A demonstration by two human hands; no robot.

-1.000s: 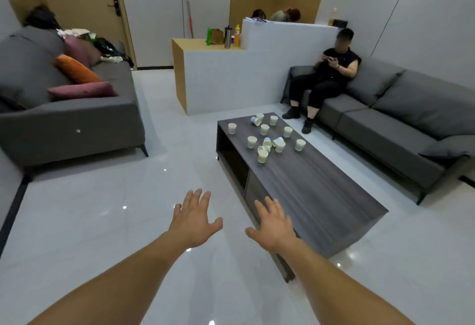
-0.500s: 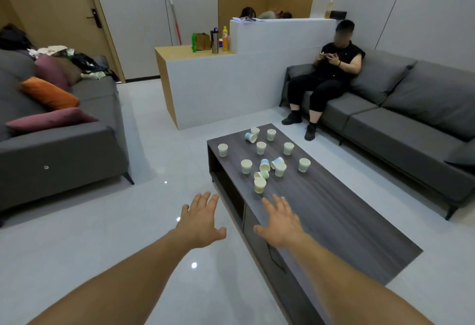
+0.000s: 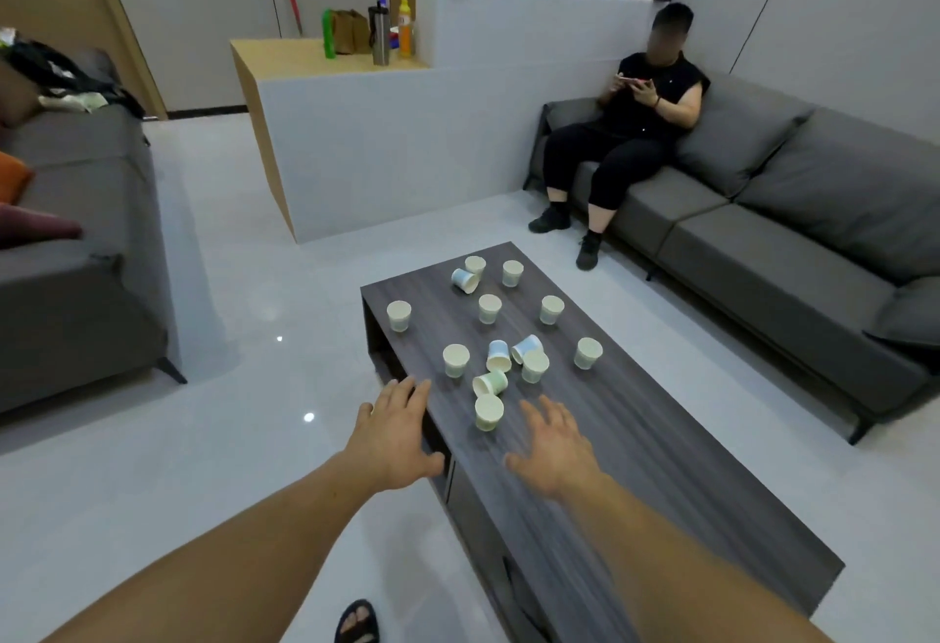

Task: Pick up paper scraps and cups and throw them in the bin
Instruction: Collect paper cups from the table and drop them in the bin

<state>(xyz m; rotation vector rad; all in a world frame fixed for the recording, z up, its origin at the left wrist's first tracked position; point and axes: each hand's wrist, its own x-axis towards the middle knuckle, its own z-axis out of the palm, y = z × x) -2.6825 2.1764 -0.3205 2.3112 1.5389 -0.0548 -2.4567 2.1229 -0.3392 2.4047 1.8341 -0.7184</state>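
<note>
- My left hand (image 3: 394, 434) hovers at the left edge of the table (image 3: 661, 464), fingers spread and released, holding nothing
- My right hand (image 3: 557, 444) is over the table, likewise spread and empty
- The nearest cup (image 3: 489, 411) stands upright between the two hands, just ahead of their fingertips, untouched
- The other cups (image 3: 490, 308) lie scattered beyond it on the table's far half, some upright, some tipped over

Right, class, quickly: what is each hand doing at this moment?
Left hand: open, fingers spread, holding nothing.
Right hand: open, fingers spread, holding nothing, just short of the nearest cup.
</note>
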